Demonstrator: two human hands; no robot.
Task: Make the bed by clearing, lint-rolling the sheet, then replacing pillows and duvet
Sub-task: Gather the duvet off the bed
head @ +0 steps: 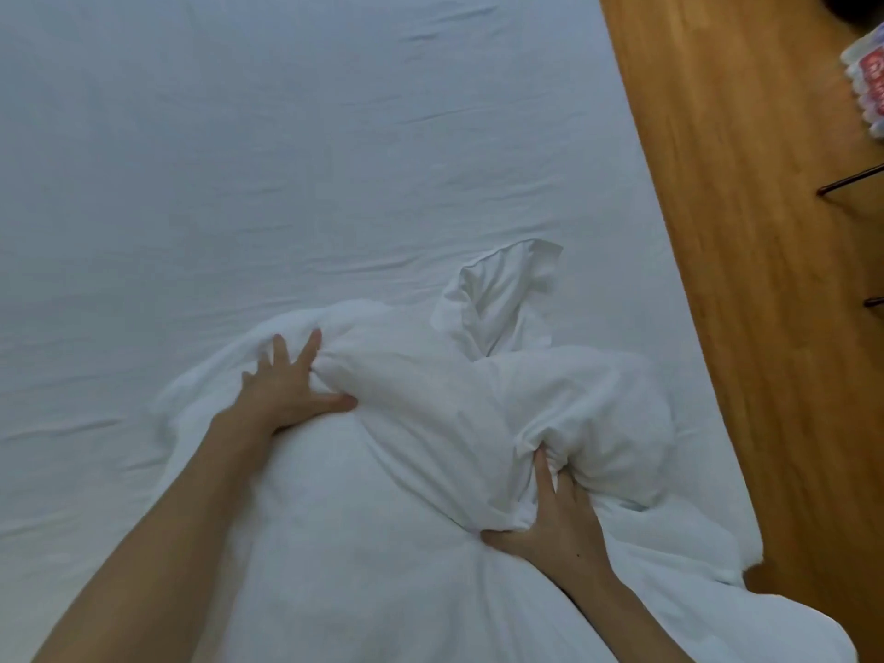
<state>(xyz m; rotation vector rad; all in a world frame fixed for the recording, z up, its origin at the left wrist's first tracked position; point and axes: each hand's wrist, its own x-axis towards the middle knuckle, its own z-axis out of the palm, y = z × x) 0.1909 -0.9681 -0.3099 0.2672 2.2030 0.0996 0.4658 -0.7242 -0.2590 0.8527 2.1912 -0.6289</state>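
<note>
A bunched white duvet (430, 423) lies heaped on the near part of the bed, over the white sheet (287, 160). One duvet corner sticks up toward the far side. My left hand (287, 385) lies on the duvet's left side with fingers spread and straight, pressing into the fabric. My right hand (555, 514) is at the right side of the heap, and its fingers dig into a fold of the duvet and grip it. No pillows or lint roller are in view.
The sheet stretches wrinkled across the far and left part of the bed. A wooden floor (765, 232) runs along the bed's right edge. A plastic-wrapped pack with red print (868, 79) and dark metal legs (851, 179) stand at the far right.
</note>
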